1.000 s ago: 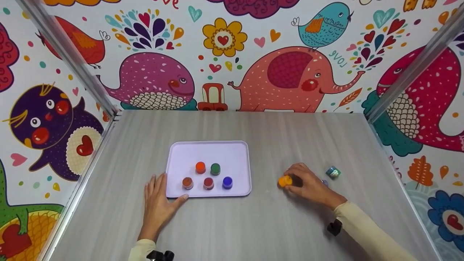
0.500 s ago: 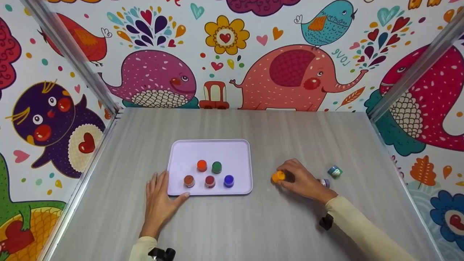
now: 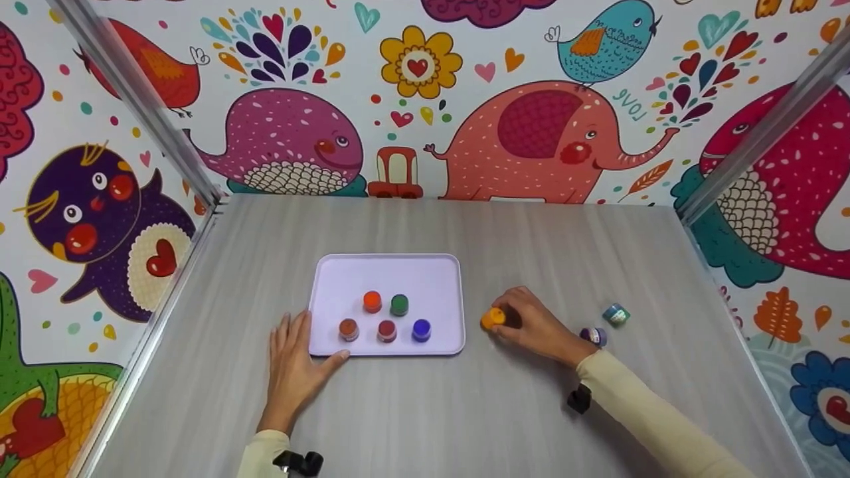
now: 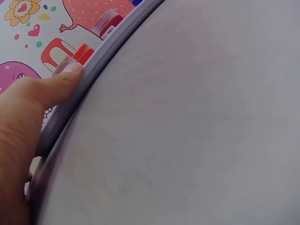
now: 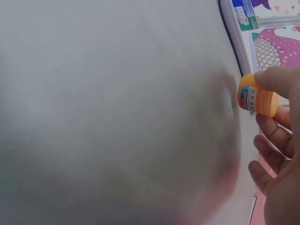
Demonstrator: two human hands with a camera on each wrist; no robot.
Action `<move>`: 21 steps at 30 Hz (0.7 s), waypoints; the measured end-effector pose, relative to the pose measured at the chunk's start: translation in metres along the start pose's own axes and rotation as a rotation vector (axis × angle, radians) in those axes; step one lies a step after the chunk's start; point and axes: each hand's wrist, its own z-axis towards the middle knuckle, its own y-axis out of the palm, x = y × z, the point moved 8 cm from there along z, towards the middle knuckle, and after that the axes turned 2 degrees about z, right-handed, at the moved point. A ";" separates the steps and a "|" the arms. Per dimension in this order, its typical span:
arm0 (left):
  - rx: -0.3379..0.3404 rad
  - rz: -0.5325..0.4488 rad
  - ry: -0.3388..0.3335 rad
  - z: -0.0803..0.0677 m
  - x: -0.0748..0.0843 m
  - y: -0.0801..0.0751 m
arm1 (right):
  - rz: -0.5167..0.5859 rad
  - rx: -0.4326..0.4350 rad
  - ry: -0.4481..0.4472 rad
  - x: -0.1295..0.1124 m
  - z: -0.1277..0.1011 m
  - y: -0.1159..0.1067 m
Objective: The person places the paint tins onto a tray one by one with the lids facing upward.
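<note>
Leftward since the earlier frame, the right hand (image 3: 534, 326) has carried the orange jar (image 3: 493, 318) from the middle right of the head view to a spot just beside the right edge of the lilac tray (image 3: 425, 269). Fingers and thumb are curled round the jar, which lies tipped on its side in the grip; whether it touches the table (image 3: 465, 411) cannot be told. The left hand (image 3: 295, 362) lies flat with fingers straight, at the tray's lower left corner, its thumb pressed against the tray's rim. On the tray stand five small jars: orange-red (image 3: 372, 301) and green (image 3: 399, 305) behind, brown (image 3: 348, 329), dark red (image 3: 386, 330) and blue (image 3: 421, 330) in front. Right of the right hand, a purple jar (image 3: 593, 336) and a teal jar (image 3: 615, 314) lie on the table, near each other. Cartoon-animal walls (image 3: 425, 99) fill the upper frame.
</note>
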 end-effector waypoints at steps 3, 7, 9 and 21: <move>0.005 0.000 0.008 0.000 0.000 0.000 | -0.002 -0.007 -0.017 -0.004 0.006 0.004; 0.033 0.005 0.035 0.000 0.001 -0.001 | -0.019 -0.002 -0.063 -0.011 0.013 0.008; 0.046 0.007 0.046 0.000 0.001 -0.001 | -0.030 0.003 -0.082 -0.015 0.016 0.009; 0.013 -0.023 -0.001 0.000 -0.002 0.001 | -0.028 -0.022 -0.101 -0.030 0.038 0.024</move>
